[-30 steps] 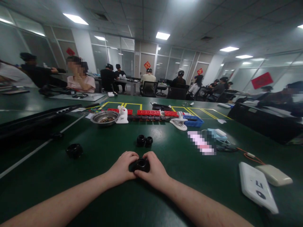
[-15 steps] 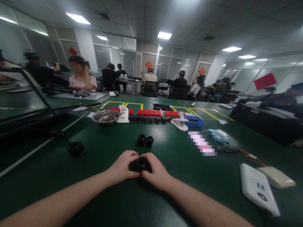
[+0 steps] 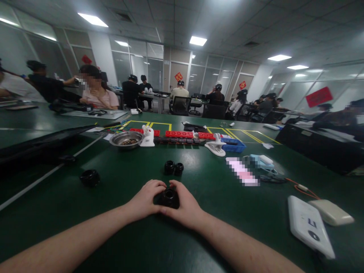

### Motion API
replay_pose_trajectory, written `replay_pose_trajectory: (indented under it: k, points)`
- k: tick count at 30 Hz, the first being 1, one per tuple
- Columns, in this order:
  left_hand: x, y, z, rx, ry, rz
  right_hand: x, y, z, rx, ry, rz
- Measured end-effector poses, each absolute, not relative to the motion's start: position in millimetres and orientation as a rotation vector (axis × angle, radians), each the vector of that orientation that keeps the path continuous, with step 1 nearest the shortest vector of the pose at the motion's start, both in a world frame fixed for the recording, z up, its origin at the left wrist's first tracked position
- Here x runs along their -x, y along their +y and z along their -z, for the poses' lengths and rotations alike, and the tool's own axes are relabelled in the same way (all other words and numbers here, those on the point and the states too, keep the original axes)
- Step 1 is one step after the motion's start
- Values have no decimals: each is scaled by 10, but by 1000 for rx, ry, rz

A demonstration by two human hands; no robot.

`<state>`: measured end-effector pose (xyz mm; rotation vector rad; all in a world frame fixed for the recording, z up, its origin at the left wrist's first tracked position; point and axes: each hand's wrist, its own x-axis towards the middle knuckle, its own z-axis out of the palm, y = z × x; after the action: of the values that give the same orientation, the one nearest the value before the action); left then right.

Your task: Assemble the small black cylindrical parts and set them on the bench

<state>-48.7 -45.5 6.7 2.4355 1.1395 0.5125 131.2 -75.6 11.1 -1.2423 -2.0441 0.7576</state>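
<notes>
Seemingly locked in place, the fingers of the left hand [image 3: 146, 199] and right hand [image 3: 186, 206] are curled tight around a small black ring-shaped part [image 3: 167, 198], pinning it between them low over the green table [image 3: 113, 227]. Compared with a second ago, the grip has barely shifted and the part sits where it was, suggesting slow, close fitting work rather than a move elsewhere. Beyond, two similar black parts [image 3: 174, 168] wait side by side, another black part [image 3: 89, 177] lies well left, and a metal bowl [image 3: 126, 139] stands farther back.
</notes>
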Motion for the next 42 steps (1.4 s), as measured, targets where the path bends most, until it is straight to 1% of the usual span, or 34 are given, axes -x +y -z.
replay_pose_trajectory:
  k: [3,9,15,20,25,28,30,33,36,39,42]
  points:
    - [482,-469,-95,-2425,1139,-510,-1285,-750,-104,1353,-2027,-689]
    - [476,-473,-110,-2437,1144,-519,-1333,-743,-121,1185,-2102,-727]
    - [476,-461,-92,-2439,1139,-526,-1288,-738,-95,1324,-2088,-616]
    - [491,-453,-59,-2453,1136,-534,-1322,-746,-129,1187,-2139,-677]
    - [488,-453,-64,-2451,1140,-522,-1295,-747,-114,1333,-2054,-657]
    - [474,-467,-102,-2447,1137,-518,-1305,-732,-116,1260,-2129,-625]
    - [468,-473,-124,-2435,1146,-509,-1325,-732,-122,1200,-2136,-657]
    - [464,-474,-136,-2429,1157,-496,-1331,-741,-121,1296,-2029,-715]
    - [464,-474,-135,-2434,1165,-490,-1312,-739,-113,1387,-2019,-655]
    - [467,-476,-130,-2440,1153,-493,-1318,-726,-111,1275,-2125,-615]
    - [471,-474,-117,-2454,1136,-501,-1341,-726,-99,1168,-2143,-687]
